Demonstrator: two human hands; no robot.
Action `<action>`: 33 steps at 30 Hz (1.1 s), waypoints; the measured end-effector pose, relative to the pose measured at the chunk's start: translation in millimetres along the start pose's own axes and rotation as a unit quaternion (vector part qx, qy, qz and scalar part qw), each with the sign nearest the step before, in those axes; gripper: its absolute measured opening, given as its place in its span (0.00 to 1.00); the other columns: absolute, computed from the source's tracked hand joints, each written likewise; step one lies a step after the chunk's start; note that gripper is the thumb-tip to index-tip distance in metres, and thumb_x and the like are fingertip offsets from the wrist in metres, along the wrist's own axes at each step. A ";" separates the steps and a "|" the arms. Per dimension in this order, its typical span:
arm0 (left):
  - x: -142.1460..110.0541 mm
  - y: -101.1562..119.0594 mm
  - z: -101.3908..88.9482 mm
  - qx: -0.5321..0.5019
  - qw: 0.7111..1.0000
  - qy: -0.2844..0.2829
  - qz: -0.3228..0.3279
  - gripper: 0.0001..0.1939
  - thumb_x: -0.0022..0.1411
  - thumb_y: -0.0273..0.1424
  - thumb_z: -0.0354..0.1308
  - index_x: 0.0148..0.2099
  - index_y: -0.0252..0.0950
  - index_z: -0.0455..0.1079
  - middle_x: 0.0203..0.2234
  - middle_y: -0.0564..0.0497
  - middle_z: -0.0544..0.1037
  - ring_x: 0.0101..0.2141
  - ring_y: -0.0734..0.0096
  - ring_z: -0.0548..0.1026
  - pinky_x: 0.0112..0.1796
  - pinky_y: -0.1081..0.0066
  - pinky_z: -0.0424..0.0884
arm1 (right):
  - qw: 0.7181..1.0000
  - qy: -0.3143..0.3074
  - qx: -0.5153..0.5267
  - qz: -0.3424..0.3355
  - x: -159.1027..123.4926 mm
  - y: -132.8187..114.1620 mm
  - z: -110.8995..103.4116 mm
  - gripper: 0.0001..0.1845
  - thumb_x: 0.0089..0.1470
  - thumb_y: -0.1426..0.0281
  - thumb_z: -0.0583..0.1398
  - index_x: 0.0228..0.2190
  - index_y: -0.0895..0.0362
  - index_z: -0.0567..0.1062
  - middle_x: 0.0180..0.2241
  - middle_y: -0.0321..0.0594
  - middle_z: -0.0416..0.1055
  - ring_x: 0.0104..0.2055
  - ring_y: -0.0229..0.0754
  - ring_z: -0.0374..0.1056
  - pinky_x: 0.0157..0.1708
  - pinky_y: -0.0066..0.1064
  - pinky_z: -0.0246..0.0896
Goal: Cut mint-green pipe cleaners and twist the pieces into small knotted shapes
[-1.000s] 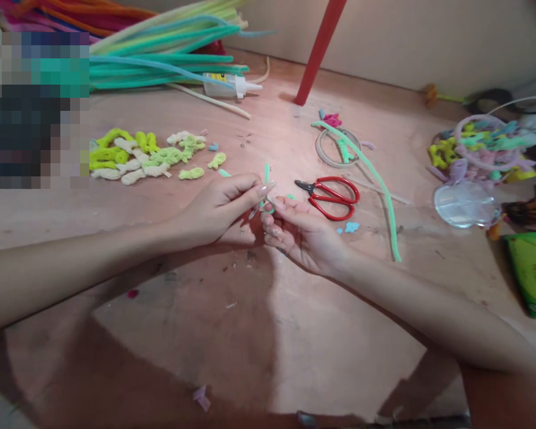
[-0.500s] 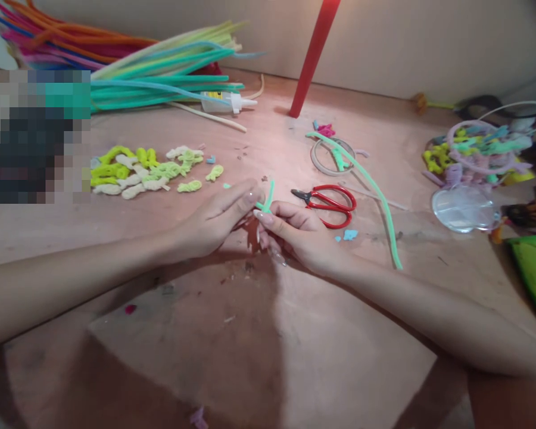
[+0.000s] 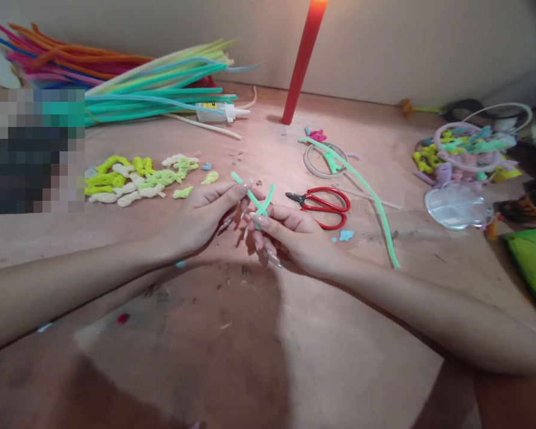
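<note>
Pipe cleaner [image 3: 252, 198], seemingly looped, spans between left hand [image 3: 205, 211] and right hand [image 3: 300, 234].

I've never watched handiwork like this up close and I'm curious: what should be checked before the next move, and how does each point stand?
1. Short mint-green fuzzy stem in grip: ok, left hand and right hand both hold it.
2. Its ends crossed: ok, they form an X.
3. Crossing twisted tight: cannot tell, fingers partly hide it.
4. Red-handled snips with black blades free of the right hand: cannot tell, the hand overlaps a handle in view.
5. Long mint-green fuzzy stem off the greyish round ring: not ok, it lies across it.
6. Translucent plastic bottle with white nozzle upright: not ok, lying down.
</note>
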State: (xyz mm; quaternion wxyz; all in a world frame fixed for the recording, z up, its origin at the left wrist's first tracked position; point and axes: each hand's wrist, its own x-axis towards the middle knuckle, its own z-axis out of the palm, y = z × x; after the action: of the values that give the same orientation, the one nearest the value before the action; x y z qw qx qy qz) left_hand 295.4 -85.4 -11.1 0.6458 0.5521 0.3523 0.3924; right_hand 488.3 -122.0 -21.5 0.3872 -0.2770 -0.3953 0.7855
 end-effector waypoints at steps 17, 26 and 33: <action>-2.1 0.0 7.7 0.024 0.998 0.062 -0.023 0.31 0.48 0.38 0.89 0.42 0.37 0.70 0.32 0.56 0.83 0.28 0.74 0.80 0.28 0.75 0.75 | 0.987 0.071 -0.146 0.016 -3.7 -1.4 4.2 0.25 0.58 0.52 0.76 0.29 0.56 0.73 0.19 0.28 0.74 0.13 0.28 0.64 0.12 0.18 0.57; 2.6 5.9 2.7 -0.003 0.994 0.112 -0.003 0.35 0.52 0.37 0.87 0.50 0.42 0.65 0.29 0.57 0.85 0.30 0.68 0.85 0.31 0.72 0.78 | 0.993 0.101 -0.035 -0.051 -0.1 -3.6 1.1 0.27 0.61 0.49 0.75 0.30 0.56 0.73 0.23 0.29 0.77 0.14 0.28 0.63 0.13 0.20 0.61; 5.3 3.0 4.8 -0.046 0.998 -0.012 0.029 0.27 0.55 0.46 0.86 0.40 0.39 0.74 0.23 0.59 0.77 0.22 0.77 0.75 0.24 0.76 0.73 | 0.985 0.117 -0.025 -0.127 2.7 -7.3 0.5 0.25 0.59 0.50 0.77 0.33 0.55 0.75 0.22 0.23 0.70 0.14 0.26 0.58 0.13 0.20 0.57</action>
State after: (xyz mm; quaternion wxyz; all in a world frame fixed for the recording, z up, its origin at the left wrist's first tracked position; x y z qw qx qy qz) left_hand 301.6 -82.5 -7.6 0.6630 0.5363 0.3105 0.4200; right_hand 489.3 -117.2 -15.5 0.5206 -0.3241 -0.3990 0.6817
